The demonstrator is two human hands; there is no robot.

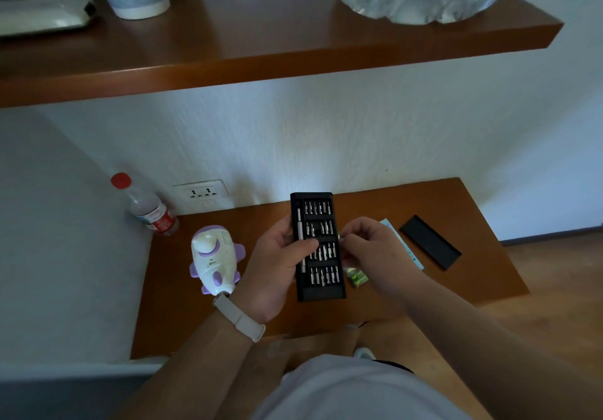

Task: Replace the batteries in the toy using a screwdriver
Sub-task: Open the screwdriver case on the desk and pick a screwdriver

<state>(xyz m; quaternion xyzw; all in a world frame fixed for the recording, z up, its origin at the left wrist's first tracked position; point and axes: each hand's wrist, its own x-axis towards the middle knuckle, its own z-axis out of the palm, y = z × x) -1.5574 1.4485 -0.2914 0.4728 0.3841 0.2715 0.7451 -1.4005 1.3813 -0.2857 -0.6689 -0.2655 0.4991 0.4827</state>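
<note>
Head cam: L hand grips bit case; R hand pinches bit; labels unreadable.

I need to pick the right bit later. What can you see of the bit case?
The bit case is a black, oblong tray, open, its lid off. Four rows of small silver bits stand in slots, and a slim grey driver handle lies along its left edge. It is held up over the table, long side pointing away. The left hand grips its left edge, thumb across the face; the right hand pinches at its right edge.
</note>
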